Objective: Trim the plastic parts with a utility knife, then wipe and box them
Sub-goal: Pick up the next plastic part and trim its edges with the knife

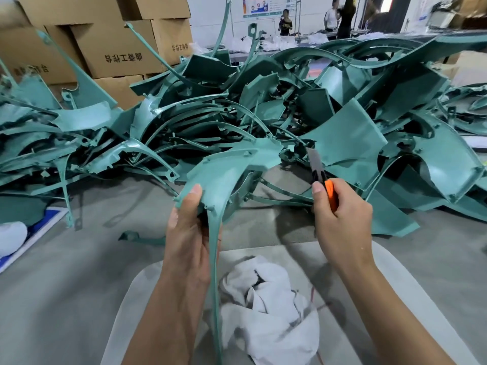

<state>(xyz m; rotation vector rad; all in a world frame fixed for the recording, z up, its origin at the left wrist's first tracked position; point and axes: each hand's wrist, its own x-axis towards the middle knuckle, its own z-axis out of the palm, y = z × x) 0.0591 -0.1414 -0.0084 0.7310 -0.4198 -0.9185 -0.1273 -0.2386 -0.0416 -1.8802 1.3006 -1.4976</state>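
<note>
My left hand [188, 233] grips a curved teal plastic part [224, 175] by its lower edge, thumb on top; a long thin strip of the part runs down past my wrist. My right hand [340, 219] holds an orange utility knife [322, 177] with its dark blade extended and pointing up, a short way right of the held part and not touching it. A crumpled white cloth [268, 304] lies on the table between my forearms.
A large heap of teal plastic parts [237, 114] covers the grey table [79, 272] behind my hands. Stacked cardboard boxes [116, 48] stand at the back left. Several people stand at a far table [337, 17]. A white bag [10, 237] lies at the left edge.
</note>
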